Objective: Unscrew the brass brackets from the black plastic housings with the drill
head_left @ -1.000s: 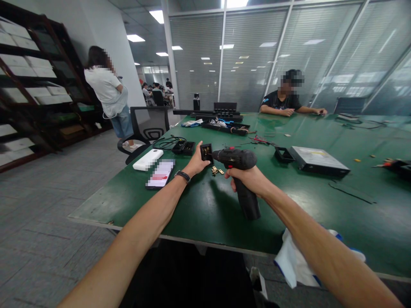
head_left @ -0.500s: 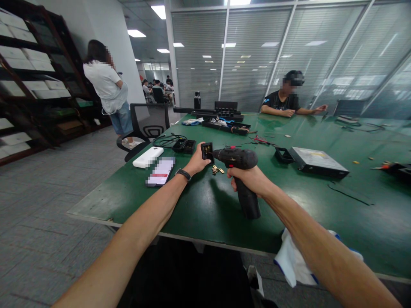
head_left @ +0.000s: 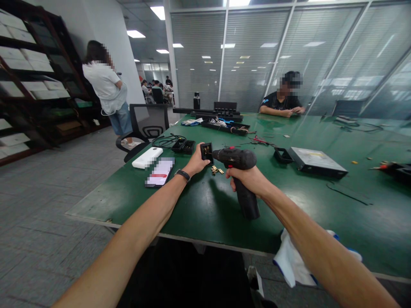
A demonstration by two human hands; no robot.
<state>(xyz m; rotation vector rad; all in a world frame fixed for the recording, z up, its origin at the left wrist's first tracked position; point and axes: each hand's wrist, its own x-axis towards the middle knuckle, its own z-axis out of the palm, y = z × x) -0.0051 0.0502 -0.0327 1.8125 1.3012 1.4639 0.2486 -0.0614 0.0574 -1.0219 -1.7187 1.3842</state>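
My left hand is closed around a small black box, tilted so its open side faces the drill; brass-coloured parts show inside. In my right hand is a black cordless drill, gripped by its handle with the nose pointing left at the box. The drill's tip reaches the box opening, but its exact contact is too small to make out. Several small brass pieces lie on the green table just below the box.
Left of my hand lie a white power bank, a phone and black boxes by a cable. To the right are a black tray, a metal-topped drive and a white cloth. Another person sits across.
My hands, the box and the drill hold almost the same position. Across the table, the seated person's hands have come together.
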